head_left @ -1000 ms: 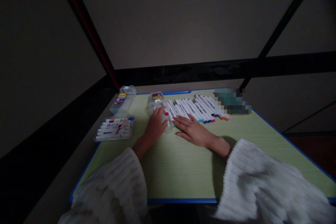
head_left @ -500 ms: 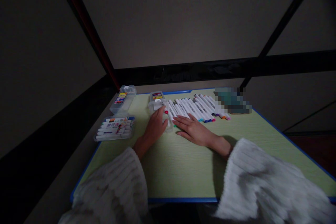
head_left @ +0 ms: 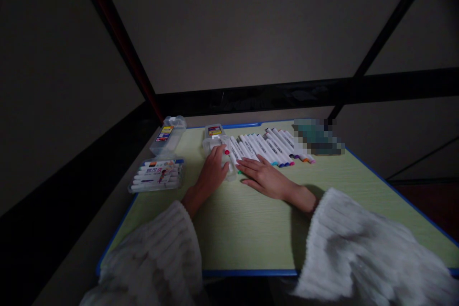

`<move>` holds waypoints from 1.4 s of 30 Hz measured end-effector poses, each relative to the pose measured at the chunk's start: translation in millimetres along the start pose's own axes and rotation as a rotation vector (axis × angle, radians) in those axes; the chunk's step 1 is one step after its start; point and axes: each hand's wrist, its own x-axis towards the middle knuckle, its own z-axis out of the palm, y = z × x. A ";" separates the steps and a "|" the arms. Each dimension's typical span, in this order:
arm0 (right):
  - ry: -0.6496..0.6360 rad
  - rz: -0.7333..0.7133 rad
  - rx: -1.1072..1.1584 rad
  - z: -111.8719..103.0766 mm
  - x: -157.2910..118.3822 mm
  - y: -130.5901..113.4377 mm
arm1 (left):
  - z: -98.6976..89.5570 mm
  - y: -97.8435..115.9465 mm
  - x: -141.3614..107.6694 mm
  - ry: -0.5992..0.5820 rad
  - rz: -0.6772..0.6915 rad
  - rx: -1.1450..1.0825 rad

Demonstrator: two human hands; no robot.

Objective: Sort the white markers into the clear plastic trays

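My left hand [head_left: 212, 172] rests over the near part of an open clear plastic case [head_left: 231, 172], fingers curved and thumb apart, touching its side. Inside the case, a red-tipped marker [head_left: 227, 152] shows just beyond my fingers. To the right, my right hand [head_left: 265, 178] lies flat, palm down, with its fingers spread and fingertips on the near ends of the leftmost white markers [head_left: 255, 146]. These markers lie side by side in a slanting row, with colored caps toward me.
On the left stand an upright-lidded clear case [head_left: 168, 139] and a flat case full of white markers [head_left: 158, 175]. A blurred greenish flat object [head_left: 315, 136] lies at the back right. The green table [head_left: 244, 234] has a blue edge.
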 end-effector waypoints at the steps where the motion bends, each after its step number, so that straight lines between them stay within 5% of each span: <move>1: 0.003 -0.002 0.003 0.2 -0.1 0.1 | 0.0 0.1 0.0 -0.002 -0.002 0.001; 28: 0.004 -0.006 0.003 1.1 -0.2 1.4 | 2.4 -4.2 0.4 -0.013 0.033 0.103; 42: -0.008 0.002 0.006 0.1 -0.1 0.5 | 3.7 -3.7 -0.4 0.016 -0.056 0.028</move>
